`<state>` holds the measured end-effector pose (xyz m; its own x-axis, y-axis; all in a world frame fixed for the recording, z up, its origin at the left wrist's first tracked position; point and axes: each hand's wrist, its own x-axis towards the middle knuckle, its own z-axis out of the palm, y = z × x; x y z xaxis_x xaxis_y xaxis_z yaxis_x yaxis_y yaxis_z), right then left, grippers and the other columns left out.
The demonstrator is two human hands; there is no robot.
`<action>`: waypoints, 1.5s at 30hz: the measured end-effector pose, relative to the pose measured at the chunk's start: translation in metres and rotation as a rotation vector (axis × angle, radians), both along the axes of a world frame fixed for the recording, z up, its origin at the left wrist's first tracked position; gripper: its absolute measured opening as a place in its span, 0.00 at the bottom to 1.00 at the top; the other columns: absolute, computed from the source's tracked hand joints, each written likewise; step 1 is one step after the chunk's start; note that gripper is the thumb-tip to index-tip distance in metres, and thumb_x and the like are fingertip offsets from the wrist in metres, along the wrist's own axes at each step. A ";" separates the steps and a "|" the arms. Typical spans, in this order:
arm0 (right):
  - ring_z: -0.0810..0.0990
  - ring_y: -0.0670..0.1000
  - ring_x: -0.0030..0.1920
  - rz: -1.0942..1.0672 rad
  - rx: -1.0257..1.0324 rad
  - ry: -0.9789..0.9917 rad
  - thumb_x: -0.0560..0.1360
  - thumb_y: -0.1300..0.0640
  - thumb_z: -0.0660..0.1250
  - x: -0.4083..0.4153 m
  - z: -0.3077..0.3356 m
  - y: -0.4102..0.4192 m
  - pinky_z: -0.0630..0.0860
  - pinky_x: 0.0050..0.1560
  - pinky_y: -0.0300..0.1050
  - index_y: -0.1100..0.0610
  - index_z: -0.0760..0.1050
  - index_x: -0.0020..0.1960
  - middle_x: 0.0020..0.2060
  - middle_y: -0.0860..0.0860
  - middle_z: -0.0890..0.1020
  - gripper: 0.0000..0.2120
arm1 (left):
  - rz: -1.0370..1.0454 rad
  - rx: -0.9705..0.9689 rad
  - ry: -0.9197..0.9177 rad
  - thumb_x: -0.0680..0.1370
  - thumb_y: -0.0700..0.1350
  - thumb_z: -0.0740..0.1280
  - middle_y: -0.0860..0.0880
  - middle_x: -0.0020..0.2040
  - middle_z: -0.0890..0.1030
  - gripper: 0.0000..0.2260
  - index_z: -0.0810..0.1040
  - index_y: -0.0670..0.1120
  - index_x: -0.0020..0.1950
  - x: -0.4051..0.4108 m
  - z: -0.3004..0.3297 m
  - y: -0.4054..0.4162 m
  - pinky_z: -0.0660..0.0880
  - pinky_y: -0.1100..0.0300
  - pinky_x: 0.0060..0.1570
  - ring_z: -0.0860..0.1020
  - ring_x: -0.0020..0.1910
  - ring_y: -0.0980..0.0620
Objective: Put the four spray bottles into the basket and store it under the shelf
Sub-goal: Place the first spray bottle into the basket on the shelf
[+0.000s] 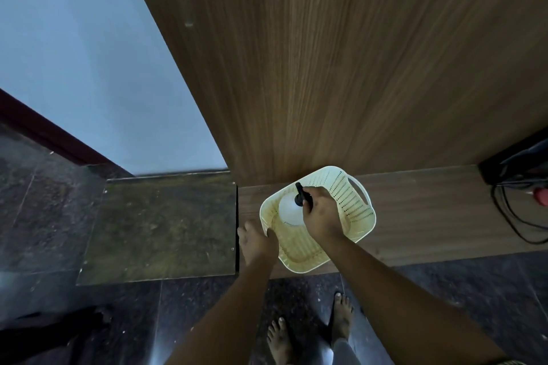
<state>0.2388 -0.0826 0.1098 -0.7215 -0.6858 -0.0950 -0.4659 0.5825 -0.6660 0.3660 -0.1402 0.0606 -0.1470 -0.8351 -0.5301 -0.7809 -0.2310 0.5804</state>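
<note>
Head view: a cream perforated basket (353,204) sits on a low wooden ledge (430,216) at the foot of a tall wood-grain panel (341,68). The right hand (321,215) is closed around the black trigger head of 1 white spray bottle (289,212), which stands upright inside the basket at its left side. The left hand (256,241) grips the basket's near-left rim, thumb over the edge. Black cables (516,210) lie on the ledge well to the right. 2 bare feet (311,332) stand on the dark floor below
</note>
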 end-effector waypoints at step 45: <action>0.74 0.57 0.55 0.291 0.203 0.074 0.71 0.69 0.59 -0.030 -0.037 -0.029 0.73 0.57 0.51 0.59 0.75 0.61 0.54 0.56 0.79 0.19 | -0.406 -0.034 -0.096 0.76 0.41 0.59 0.45 0.55 0.82 0.22 0.67 0.53 0.70 -0.015 -0.018 -0.053 0.75 0.53 0.50 0.79 0.54 0.42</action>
<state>0.2089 -0.1114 0.0729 -0.5087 -0.8360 -0.2056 -0.6744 0.5354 -0.5085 0.3507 -0.1937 0.0427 -0.4187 -0.7368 -0.5309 -0.8558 0.1246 0.5021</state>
